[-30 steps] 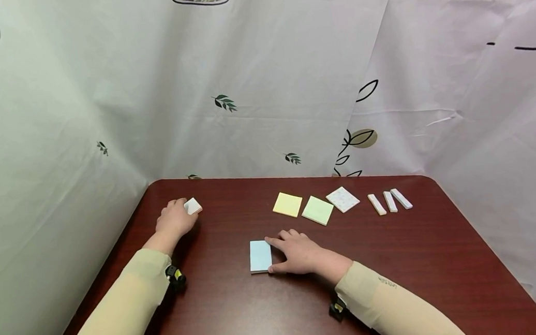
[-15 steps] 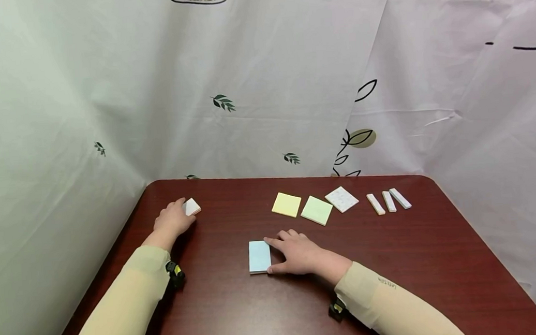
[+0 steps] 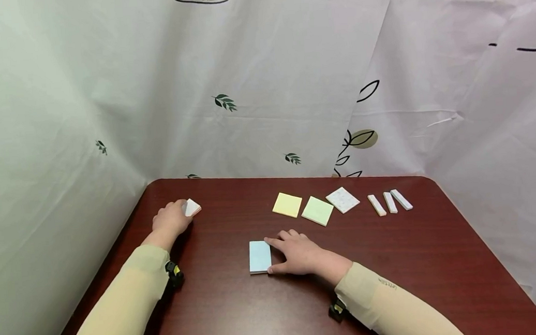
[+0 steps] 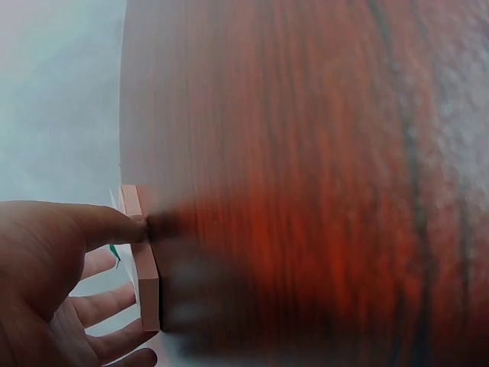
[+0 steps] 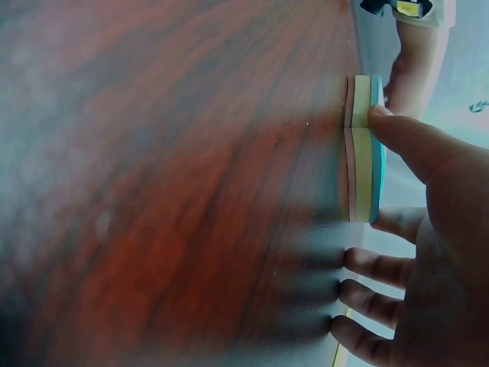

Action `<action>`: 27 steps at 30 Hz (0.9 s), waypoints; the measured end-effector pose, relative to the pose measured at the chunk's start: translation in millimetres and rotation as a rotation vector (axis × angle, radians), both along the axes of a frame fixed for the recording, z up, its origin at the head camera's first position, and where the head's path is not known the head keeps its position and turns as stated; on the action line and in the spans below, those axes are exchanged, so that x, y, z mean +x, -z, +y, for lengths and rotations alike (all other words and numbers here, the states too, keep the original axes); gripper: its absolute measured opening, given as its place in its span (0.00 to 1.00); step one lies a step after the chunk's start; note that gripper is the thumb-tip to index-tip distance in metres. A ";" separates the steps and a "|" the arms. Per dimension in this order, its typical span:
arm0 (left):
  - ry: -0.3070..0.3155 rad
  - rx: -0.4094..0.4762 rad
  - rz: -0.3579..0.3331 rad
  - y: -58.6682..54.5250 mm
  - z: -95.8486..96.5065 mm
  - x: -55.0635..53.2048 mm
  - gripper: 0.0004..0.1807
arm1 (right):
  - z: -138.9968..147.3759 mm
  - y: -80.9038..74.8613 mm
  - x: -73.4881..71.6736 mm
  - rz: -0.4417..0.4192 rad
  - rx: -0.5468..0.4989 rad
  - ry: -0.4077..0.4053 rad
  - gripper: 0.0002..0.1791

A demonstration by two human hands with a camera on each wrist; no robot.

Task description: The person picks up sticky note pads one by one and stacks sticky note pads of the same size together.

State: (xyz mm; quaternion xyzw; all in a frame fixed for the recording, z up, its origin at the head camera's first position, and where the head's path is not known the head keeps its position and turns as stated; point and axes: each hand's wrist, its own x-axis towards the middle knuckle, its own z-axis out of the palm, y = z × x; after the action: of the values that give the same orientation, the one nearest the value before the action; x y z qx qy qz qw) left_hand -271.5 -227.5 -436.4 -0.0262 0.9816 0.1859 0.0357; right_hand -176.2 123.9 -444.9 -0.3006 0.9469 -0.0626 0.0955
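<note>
At the table's far left, my left hand [image 3: 171,218] holds a sticky-note pad [image 3: 192,207] with a white top. In the left wrist view, the thumb presses on the pink-edged side of this pad [image 4: 149,283], with the other fingers behind it. Near the middle lies a stack of sticky-note pads [image 3: 259,257], light blue on top. My right hand [image 3: 299,252] pinches its right side, thumb at the near corner and index finger at the far one. The right wrist view shows blue, yellow and pinkish layers in the stack [image 5: 364,168]; the remaining fingers are spread on the table.
Beyond the right hand lie a yellow pad [image 3: 287,205], a pale green pad [image 3: 317,210] and a white patterned pad [image 3: 342,199]. Three narrow white strips [image 3: 390,202] lie farther right. A patterned white curtain [image 3: 253,85] borders the dark red-brown table [image 3: 241,320].
My left hand has shifted slightly left, and a bit more of the white-topped pad's pink edge shows. The right hand and the blue-topped stack stay in place.
</note>
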 end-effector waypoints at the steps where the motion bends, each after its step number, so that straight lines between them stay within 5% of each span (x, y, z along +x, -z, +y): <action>1: 0.000 -0.005 -0.001 -0.2 0.3 0.2 0.35 | 0.0 0.1 0.0 0.000 -0.001 0.000 0.44; 19: -0.001 -0.014 -0.075 -5.0 17.4 12.6 0.38 | 1.2 0.2 0.5 -0.013 -0.004 0.002 0.44; 27: 0.019 -0.034 -0.084 -8.4 33.9 27.8 0.37 | 0.9 -1.1 0.3 -0.017 -0.006 0.006 0.44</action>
State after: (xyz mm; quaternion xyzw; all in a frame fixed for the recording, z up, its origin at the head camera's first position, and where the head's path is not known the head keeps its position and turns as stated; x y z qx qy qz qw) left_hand -243.6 -193.6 -428.0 -0.0252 0.9824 0.1677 0.0782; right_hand -175.9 124.8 -443.8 -0.2977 0.9467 -0.0683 0.1026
